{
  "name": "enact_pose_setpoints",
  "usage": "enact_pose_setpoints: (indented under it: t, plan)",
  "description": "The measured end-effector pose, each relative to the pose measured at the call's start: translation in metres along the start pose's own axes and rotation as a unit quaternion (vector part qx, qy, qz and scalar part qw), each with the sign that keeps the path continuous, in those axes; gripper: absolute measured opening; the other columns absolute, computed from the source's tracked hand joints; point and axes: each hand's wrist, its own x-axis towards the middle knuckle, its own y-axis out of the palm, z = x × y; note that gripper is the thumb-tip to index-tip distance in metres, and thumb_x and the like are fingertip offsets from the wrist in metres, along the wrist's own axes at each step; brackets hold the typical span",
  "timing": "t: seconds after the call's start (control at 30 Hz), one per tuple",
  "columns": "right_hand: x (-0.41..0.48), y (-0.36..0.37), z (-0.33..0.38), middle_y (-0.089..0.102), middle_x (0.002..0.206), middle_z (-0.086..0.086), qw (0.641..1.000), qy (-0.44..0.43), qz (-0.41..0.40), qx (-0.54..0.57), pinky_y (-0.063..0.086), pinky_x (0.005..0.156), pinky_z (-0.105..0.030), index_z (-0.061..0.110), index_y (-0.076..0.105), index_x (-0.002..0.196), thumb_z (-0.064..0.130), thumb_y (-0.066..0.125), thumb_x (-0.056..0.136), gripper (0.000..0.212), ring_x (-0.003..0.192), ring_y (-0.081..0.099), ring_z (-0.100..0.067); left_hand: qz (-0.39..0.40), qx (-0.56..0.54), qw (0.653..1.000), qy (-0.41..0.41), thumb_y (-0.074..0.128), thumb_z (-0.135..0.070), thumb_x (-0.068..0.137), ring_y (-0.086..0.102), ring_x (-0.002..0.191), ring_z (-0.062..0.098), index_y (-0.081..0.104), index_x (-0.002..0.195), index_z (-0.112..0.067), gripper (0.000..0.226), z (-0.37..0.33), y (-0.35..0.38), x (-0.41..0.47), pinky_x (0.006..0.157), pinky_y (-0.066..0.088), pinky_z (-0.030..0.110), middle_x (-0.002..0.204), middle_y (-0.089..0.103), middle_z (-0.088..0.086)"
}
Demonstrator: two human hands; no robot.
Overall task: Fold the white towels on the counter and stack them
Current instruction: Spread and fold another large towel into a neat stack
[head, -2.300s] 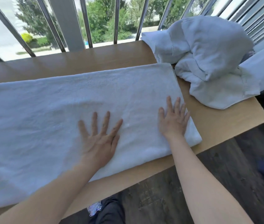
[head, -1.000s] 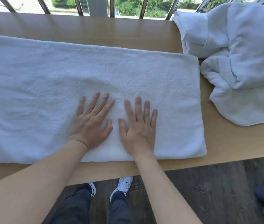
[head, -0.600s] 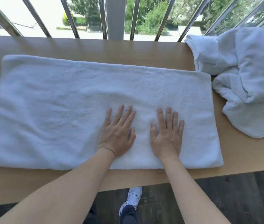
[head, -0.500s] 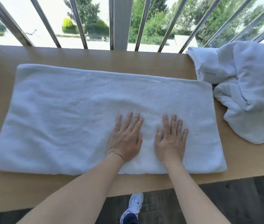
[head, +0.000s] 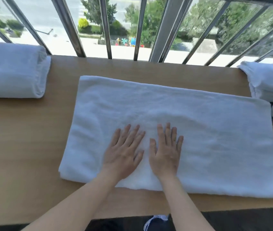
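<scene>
Where your hands lie: left hand point(head: 124, 155) and right hand point(head: 165, 154) flat on the long folded white terry towel point(head: 207, 139).
Grip: both wide, holding nothing.
Towel: centre of your light wooden tabletop point(head: 23, 147).

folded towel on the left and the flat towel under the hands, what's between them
Only bare counter, in the head view; the folded towel and flat towel lie apart.

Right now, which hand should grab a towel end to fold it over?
Probably the left hand: it lies flat on the towel close to its left end, while the right hand is far from the right end.
</scene>
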Motion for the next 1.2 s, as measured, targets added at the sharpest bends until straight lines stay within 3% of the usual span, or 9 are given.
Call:
enact_pose_setpoints:
  t: [0.27, 0.47, 0.53, 0.67, 0.73, 0.87, 0.97, 1.1, 1.2]
  plan:
    - [0.005, 0.006, 0.004, 0.018, 0.165, -0.004, 0.999, 0.016, -0.017, -0.037, 0.006, 0.123, -0.052, 0.025, 0.027, 0.157, 0.044, 0.031, 0.094, 0.066, 0.153, 0.011, -0.026, 0.014, 0.014, 0.998, -0.057, 0.035, -0.052, 0.097, 0.0, 0.155, 0.021, 0.018, 0.159, -0.031, 0.068, 0.068, -0.018, 0.0, 0.124, 0.005, 0.047, 0.168, 0.007, -0.002]
    - [0.005, 0.007, 0.004, 0.02, 0.165, -0.008, 0.999, 0.011, -0.033, -0.036, 0.011, 0.122, -0.056, 0.022, 0.029, 0.157, 0.044, 0.032, 0.092, 0.068, 0.152, 0.015, -0.032, 0.014, 0.005, 0.985, -0.169, 0.022, -0.055, 0.095, -0.009, 0.154, 0.024, 0.008, 0.16, -0.028, 0.071, 0.1, -0.04, 0.029, 0.124, -0.004, 0.045, 0.168, -0.002, 0.0]
    - [0.005, 0.007, 0.005, 0.02, 0.165, -0.009, 0.999, 0.006, -0.039, -0.036, 0.012, 0.122, -0.057, 0.021, 0.03, 0.156, 0.043, 0.032, 0.092, 0.068, 0.152, 0.015, -0.033, 0.007, -0.01, 0.991, -0.135, 0.023, -0.054, 0.097, -0.006, 0.154, 0.026, 0.012, 0.16, -0.026, 0.07, 0.093, -0.045, 0.047, 0.124, -0.002, 0.046, 0.168, 0.0, 0.004]
    - [0.007, 0.008, 0.003, 0.02, 0.165, -0.007, 0.998, 0.011, -0.042, -0.04, 0.012, 0.121, -0.057, 0.021, 0.03, 0.156, 0.043, 0.032, 0.091, 0.069, 0.152, 0.016, -0.033, 0.027, 0.017, 0.999, 0.009, 0.032, -0.056, 0.099, 0.0, 0.154, 0.027, 0.018, 0.159, -0.029, 0.068, 0.076, -0.036, 0.065, 0.123, 0.007, 0.053, 0.168, 0.004, 0.003]
    - [0.008, 0.009, 0.004, 0.023, 0.164, -0.008, 0.998, 0.014, -0.048, -0.045, 0.013, 0.121, -0.057, 0.021, 0.032, 0.155, 0.043, 0.034, 0.09, 0.069, 0.151, 0.018, -0.033, 0.034, 0.04, 0.999, -0.01, 0.031, -0.062, 0.096, -0.004, 0.154, 0.025, 0.012, 0.159, -0.034, 0.072, 0.079, -0.03, 0.072, 0.123, 0.004, 0.054, 0.168, 0.001, -0.001]
    - [0.009, 0.013, 0.003, 0.026, 0.163, -0.008, 0.997, 0.01, -0.063, -0.053, 0.014, 0.121, -0.058, 0.021, 0.032, 0.155, 0.042, 0.036, 0.089, 0.069, 0.151, 0.02, -0.032, 0.022, 0.039, 0.991, -0.124, 0.019, -0.069, 0.094, -0.012, 0.154, 0.02, -0.002, 0.158, -0.041, 0.073, 0.114, -0.036, 0.099, 0.121, -0.013, 0.047, 0.168, -0.008, -0.006]
    - [0.009, 0.014, 0.002, 0.024, 0.164, -0.007, 0.996, 0.007, -0.065, -0.053, 0.013, 0.121, -0.057, 0.022, 0.032, 0.155, 0.042, 0.036, 0.09, 0.069, 0.151, 0.018, -0.031, 0.012, 0.021, 0.983, -0.185, 0.016, -0.067, 0.093, -0.009, 0.154, 0.02, 0.001, 0.158, -0.04, 0.071, 0.147, -0.048, 0.119, 0.122, -0.01, 0.046, 0.168, -0.006, -0.006]
    - [0.009, 0.012, 0.002, 0.021, 0.165, -0.006, 0.997, 0.01, -0.053, -0.054, 0.012, 0.121, -0.057, 0.022, 0.029, 0.156, 0.044, 0.034, 0.091, 0.069, 0.152, 0.014, -0.03, 0.027, 0.015, 0.98, -0.195, 0.013, -0.063, 0.096, -0.012, 0.153, 0.024, 0.0, 0.159, -0.033, 0.071, 0.155, -0.056, 0.128, 0.124, -0.005, 0.047, 0.168, -0.006, 0.0]
    - [0.009, 0.013, 0.001, 0.019, 0.165, -0.005, 0.997, 0.009, -0.057, -0.055, 0.012, 0.121, -0.058, 0.023, 0.027, 0.157, 0.044, 0.034, 0.092, 0.069, 0.153, 0.012, -0.029, 0.025, -0.003, 0.988, -0.155, 0.015, -0.062, 0.096, -0.013, 0.153, 0.025, 0.001, 0.16, -0.028, 0.074, 0.117, -0.051, 0.108, 0.124, -0.007, 0.046, 0.168, -0.007, 0.004]
